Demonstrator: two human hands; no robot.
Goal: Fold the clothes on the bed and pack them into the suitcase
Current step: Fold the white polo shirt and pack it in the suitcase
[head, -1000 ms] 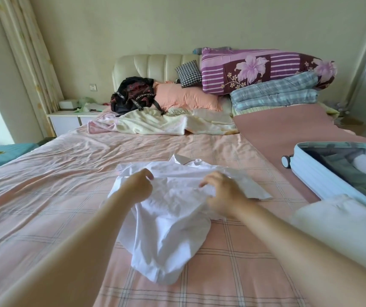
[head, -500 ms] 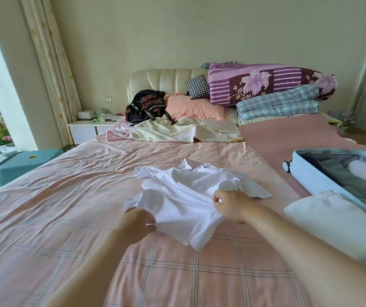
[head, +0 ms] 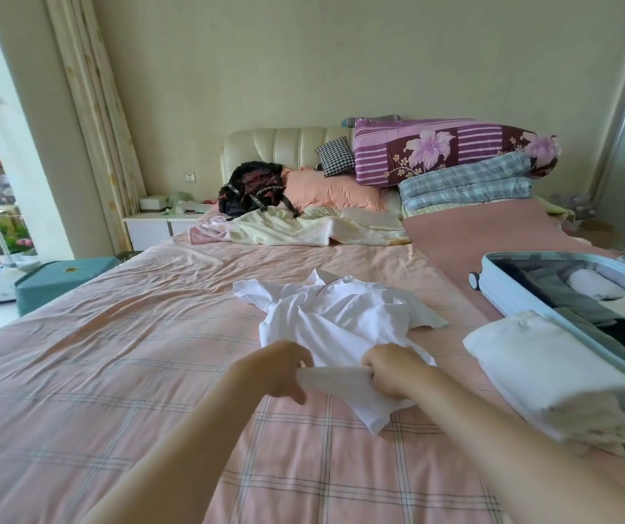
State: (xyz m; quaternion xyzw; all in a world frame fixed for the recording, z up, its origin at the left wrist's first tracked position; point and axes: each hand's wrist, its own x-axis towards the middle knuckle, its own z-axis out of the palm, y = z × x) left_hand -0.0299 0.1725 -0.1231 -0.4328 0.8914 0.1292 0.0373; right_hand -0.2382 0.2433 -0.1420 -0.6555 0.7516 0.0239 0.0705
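Hands close together at the near hem of the white collared shirt [head: 341, 319]: left hand [head: 273, 372] and right hand [head: 394, 372] each pinch the edge with curled fingers, a short stretch of hem taut between them. Most of the shirt lies crumpled mid-bed on the pink checked bedsheet [head: 133, 353], collar at the far end. My worry: with the grips this near each other, a lift would let sleeves and body bunch, so a fold would trap creases; a hard tug could skew it. Counting left to right: one black backpack [head: 252, 189], two hands, one shirt, one folded cream pile [head: 541, 372], one open pale-blue suitcase [head: 500, 285] just beside that pile
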